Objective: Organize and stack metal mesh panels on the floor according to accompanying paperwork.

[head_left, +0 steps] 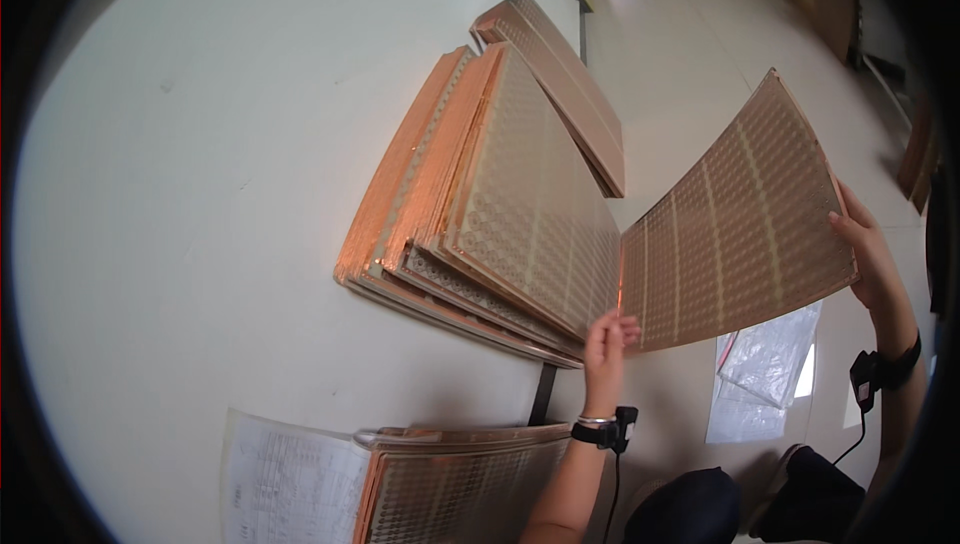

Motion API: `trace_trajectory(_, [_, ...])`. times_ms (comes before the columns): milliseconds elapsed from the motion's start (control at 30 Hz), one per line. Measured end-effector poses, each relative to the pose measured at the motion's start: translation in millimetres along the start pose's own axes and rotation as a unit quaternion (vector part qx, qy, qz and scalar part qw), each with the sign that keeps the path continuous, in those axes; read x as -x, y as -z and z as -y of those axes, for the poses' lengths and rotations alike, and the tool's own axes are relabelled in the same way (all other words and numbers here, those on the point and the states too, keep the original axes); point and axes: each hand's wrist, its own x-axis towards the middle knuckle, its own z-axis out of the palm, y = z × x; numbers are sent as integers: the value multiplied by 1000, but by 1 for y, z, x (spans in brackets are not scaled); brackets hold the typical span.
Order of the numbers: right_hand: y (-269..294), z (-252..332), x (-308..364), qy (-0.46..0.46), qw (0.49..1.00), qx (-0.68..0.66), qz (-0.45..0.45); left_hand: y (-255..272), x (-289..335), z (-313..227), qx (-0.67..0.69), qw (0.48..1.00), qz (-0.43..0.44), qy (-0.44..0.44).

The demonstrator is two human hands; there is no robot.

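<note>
A large, thin, copper-edged circuit board panel (725, 224) with rows of small round patterns is held up at the right, slightly bowed. My right hand (868, 249) grips its right edge, thumb on the near face. At its lower left corner is my left hand (607, 342), fingers curled closed at the panel's edge; the exact pinch is partly hidden. Just left of that hand leans a thick stack of similar panels (535, 199), tilted, with copper-coloured edges fanned on its left side. The held panel's left edge meets the stack's right side.
More panels (565, 84) lean behind the stack. Another batch of panels (465, 484) stands at the near edge beside a printed paper sheet (290, 479). The white table (220, 204) spreads left. A clear plastic sleeve with papers (768, 369) lies below the raised panel.
</note>
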Motion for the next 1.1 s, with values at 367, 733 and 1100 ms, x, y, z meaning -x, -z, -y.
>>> trace_trajectory(367, [57,-37,-7,-109,992,-19,-58,22,-22,-10,-50,992,-111,-40])
trace_trajectory(733, [75,-35,7,-112,987,-62,-93,55,-15,163,43,844,223,486])
trace_trajectory(1100, [139,-87,76,-124,972,-44,-194,14,-33,248,590,747,69,299])
